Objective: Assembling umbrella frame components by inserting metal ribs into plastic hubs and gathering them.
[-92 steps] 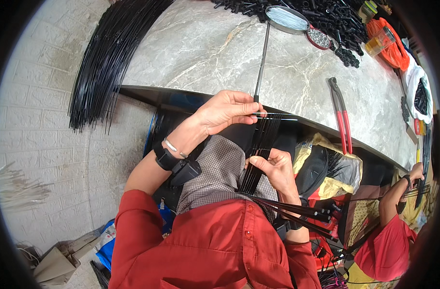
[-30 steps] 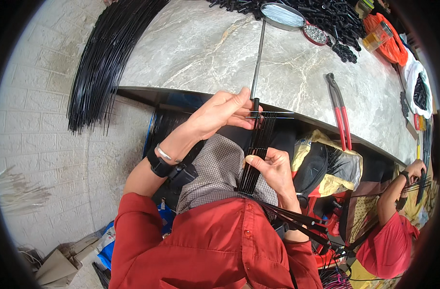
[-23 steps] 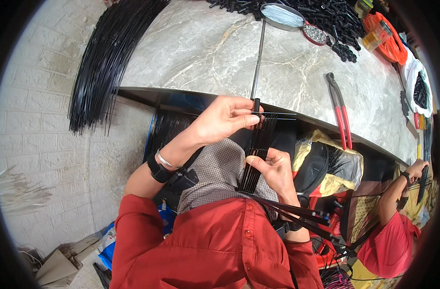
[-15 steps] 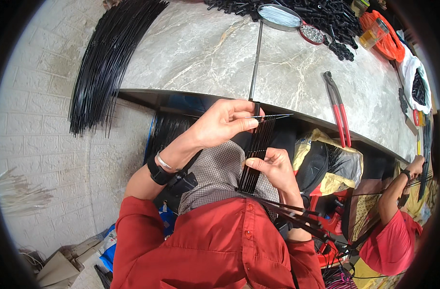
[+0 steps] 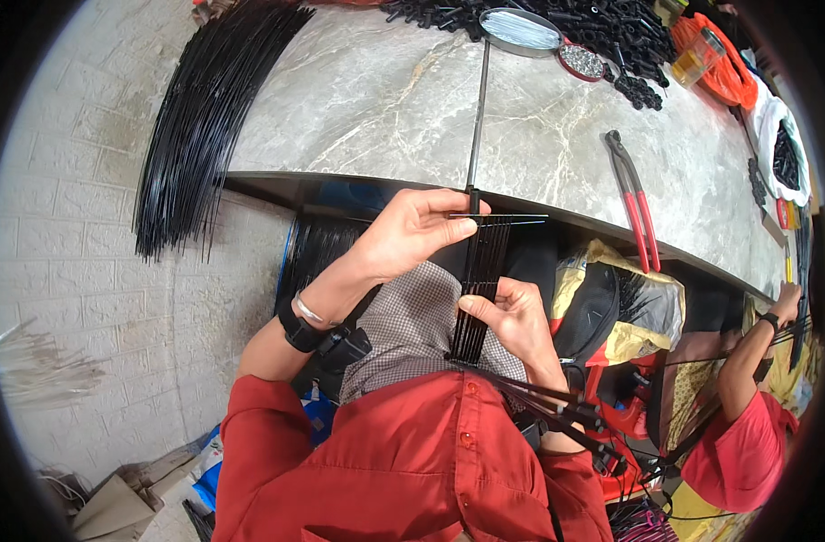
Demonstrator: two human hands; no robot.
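Note:
Over my lap stands a row of thin black rods [image 5: 487, 257], lying side by side like umbrella ribs. My left hand [image 5: 414, 233] pinches a thin wire [image 5: 523, 219] at their top end, by a small black sleeve [image 5: 474, 200]. The wire runs crosswise over the rod tops. Up from the sleeve a slim metal shaft [image 5: 478, 117] reaches across the table. Lower down, my right hand [image 5: 512, 318] closes on the row of rods, its thumb in front. Several longer black strips [image 5: 539, 397] trail from the rods' lower end to the right.
The marble-patterned table [image 5: 367, 99] bears black rod bundles [image 5: 209, 126], red-handled pliers [image 5: 638, 203], an oval tin of pins [image 5: 521, 32], a round red dish [image 5: 581, 62] and black plastic parts [image 5: 611, 27]. An open bag [image 5: 625, 303] sits below its edge. Another person's arm [image 5: 747, 361] is at right.
The wire at the rod tops has swung from slanted to nearly level. The rods' upper ends are more spread out. My left hand has shifted slightly left; my right still grips the rods.

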